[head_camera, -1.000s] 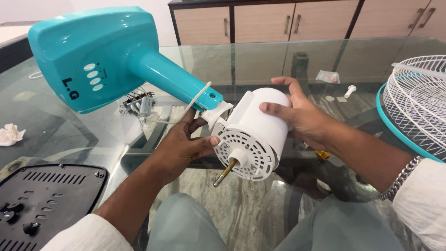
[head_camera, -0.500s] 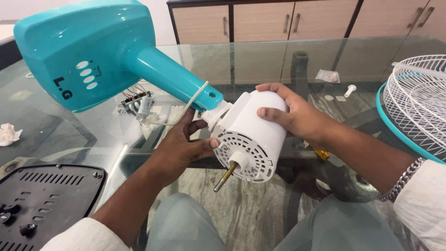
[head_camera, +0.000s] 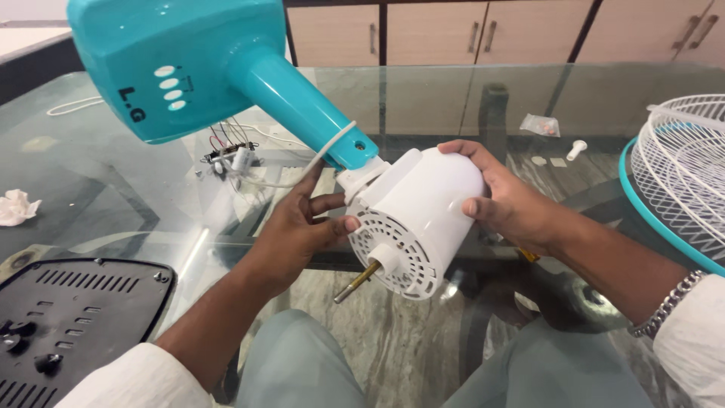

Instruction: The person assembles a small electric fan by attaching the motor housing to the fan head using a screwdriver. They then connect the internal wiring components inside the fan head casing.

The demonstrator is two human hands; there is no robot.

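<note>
I hold a table fan's body above a glass table (head_camera: 113, 189). Its white motor housing (head_camera: 423, 208) faces me, with a brass shaft (head_camera: 356, 281) sticking out of the vented front. My right hand (head_camera: 506, 200) wraps around the housing's right side. My left hand (head_camera: 298, 227) supports the left edge of the housing near the neck joint, fingers touching the vented face. The teal stand and base (head_camera: 196, 60) rise up and to the left from the housing, with a white cord running along the neck. Loose wires and a small capacitor (head_camera: 230, 159) hang under the base.
A black vented base plate (head_camera: 72, 317) lies at the lower left. A white wire fan guard with a teal rim (head_camera: 680, 181) rests at the right. A crumpled tissue (head_camera: 16, 208), a small plastic bag (head_camera: 541, 125) and a white knob (head_camera: 574, 149) lie on the glass. Wooden cabinets (head_camera: 453, 30) stand behind.
The fan body has tilted, with the teal base moving up and right in view. My right hand slid from the housing's top to its right side. My left hand stays at the joint.
</note>
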